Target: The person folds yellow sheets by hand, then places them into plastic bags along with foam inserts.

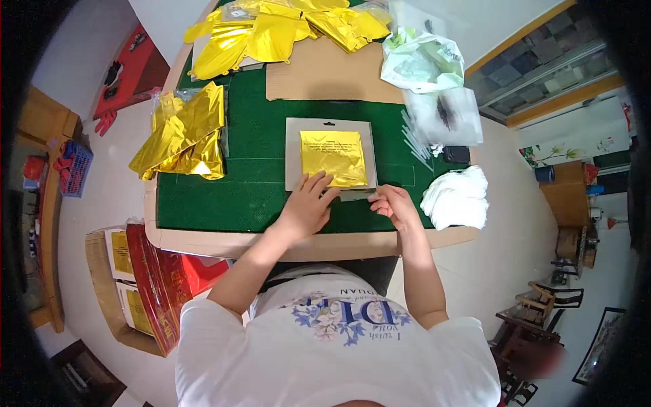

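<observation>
A folded gold foil sheet (332, 157) with printed text lies on a grey-white backing card (293, 146) that has a hanging slot at its top. My left hand (308, 209) rests with spread fingers on the lower left part of the foil and card. At the card's lower right corner, my right hand (395, 206) has thumb and fingers pinched together. A translucent plastic flap (354, 196) sticks out below the card's bottom edge and reaches those fingertips. The exact grip point is small and partly hidden.
Gold foil pieces (186, 132) are heaped on the left of the green table mat (224, 203), and more foil (271, 34) lies at the back. On the right are a plastic bag (424, 64), clear strips (415, 139), a black box (456, 154) and white cloth (456, 197).
</observation>
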Demonstrator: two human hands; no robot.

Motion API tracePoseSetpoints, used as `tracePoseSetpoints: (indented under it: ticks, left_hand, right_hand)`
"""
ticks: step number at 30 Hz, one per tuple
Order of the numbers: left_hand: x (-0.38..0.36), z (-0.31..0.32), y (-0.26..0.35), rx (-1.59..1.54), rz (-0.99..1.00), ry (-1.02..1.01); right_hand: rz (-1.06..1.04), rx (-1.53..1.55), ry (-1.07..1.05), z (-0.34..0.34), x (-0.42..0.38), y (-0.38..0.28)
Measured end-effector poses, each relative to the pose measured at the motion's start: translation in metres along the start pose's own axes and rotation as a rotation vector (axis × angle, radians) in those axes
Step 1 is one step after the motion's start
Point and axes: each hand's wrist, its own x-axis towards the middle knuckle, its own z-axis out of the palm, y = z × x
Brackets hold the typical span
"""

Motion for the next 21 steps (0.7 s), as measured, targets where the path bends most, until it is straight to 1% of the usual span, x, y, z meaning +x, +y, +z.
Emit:
tracePoseSetpoints:
  ticks: [1,3,4,6,7,9,10,11,13,15,17,19,21]
  left_hand:
    - [0.000,0.008,-0.002,0.001,0.002,-0.004]
    - [0.001,0.015,-0.006,-0.005,0.010,0.060]
    - [0.000,0.018,-0.008,-0.002,0.012,0.050]
    - [0.002,0.019,-0.011,-0.078,0.010,0.107]
    - [0.003,0.018,-0.013,-0.078,0.014,0.097]
    - [0.006,0.015,-0.013,-0.146,-0.012,0.122]
    - [0.007,0.014,-0.014,-0.150,-0.008,0.106]
    - [0.008,0.013,-0.015,-0.166,-0.018,0.092]
    - [0.010,0.003,-0.012,-0.181,-0.022,0.073]
    - [0.012,-0.014,-0.009,-0.066,-0.016,0.090]
    - [0.007,-0.021,-0.014,-0.060,-0.026,0.099]
    - [0.001,-0.022,-0.023,-0.055,-0.038,0.108]
    - [-0.001,-0.019,-0.034,-0.160,-0.054,0.133]
  right_hand:
    - [0.001,0.004,0.000,-0.002,-0.002,0.000]
    - [-0.051,-0.084,0.006,-0.005,-0.005,0.004]
    - [-0.048,-0.075,0.005,-0.005,-0.007,0.009]
    - [-0.603,-0.626,0.264,0.001,-0.014,0.013]
    - [-0.596,-0.618,0.267,0.002,-0.019,0.012]
    - [-1.151,-1.175,0.232,0.020,-0.041,-0.010]
    - [-1.097,-1.150,0.077,0.016,-0.036,-0.007]
    - [-1.085,-1.140,0.086,0.012,-0.027,-0.002]
    - [-1.162,-1.233,0.029,0.004,-0.005,0.006]
    - [-1.180,-1.208,0.007,0.001,0.003,0.007]
    - [-1.217,-1.150,0.011,0.000,0.007,0.009]
    - [-1.205,-1.119,0.015,-0.001,0.008,0.011]
    - [-1.191,-1.091,0.022,-0.002,0.011,0.013]
